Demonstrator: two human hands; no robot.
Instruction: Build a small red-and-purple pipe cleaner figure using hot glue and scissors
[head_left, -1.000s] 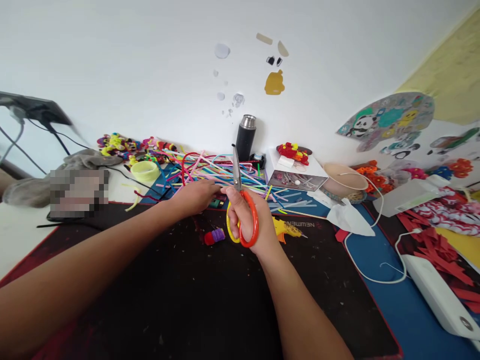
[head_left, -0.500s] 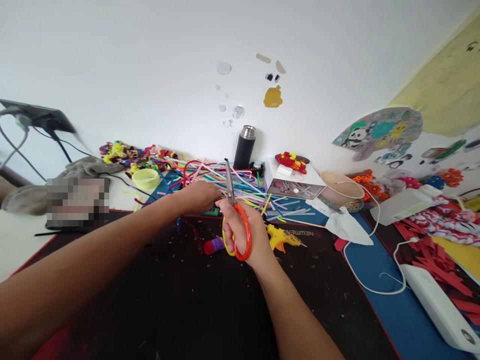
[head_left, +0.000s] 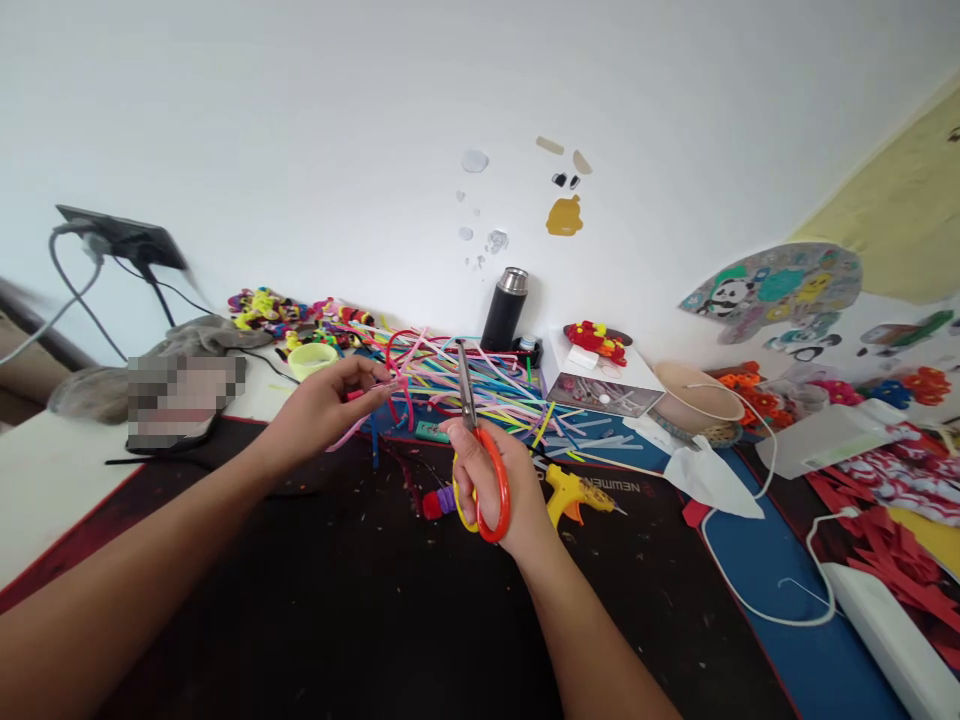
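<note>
My right hand (head_left: pixel 501 480) grips red-and-yellow-handled scissors (head_left: pixel 480 450), blades closed and pointing up and away. My left hand (head_left: pixel 322 405) pinches a pink pipe cleaner (head_left: pixel 367 415) and holds it up over the left edge of a heap of coloured pipe cleaners (head_left: pixel 465 380). A small red and purple pipe-cleaner piece (head_left: pixel 436 500) lies on the black mat (head_left: pixel 337 600) just left of my right hand. A yellow glue gun (head_left: pixel 574 492) lies to the right of that hand.
A black flask (head_left: pixel 508 308) stands by the wall. A white box (head_left: pixel 596 375) with red flowers, a beige bowl (head_left: pixel 694 395), a white cable (head_left: pixel 739 590), red paper strips (head_left: pixel 877 520) and a white device (head_left: pixel 885 630) fill the right. A grey cloth (head_left: pixel 142 370) and yellow-green cup (head_left: pixel 311 358) sit left.
My left hand has drawn back left out of the pile and lifted a pink pipe cleaner. The right hand with the scissors stayed about where it was; the view shifted slightly.
</note>
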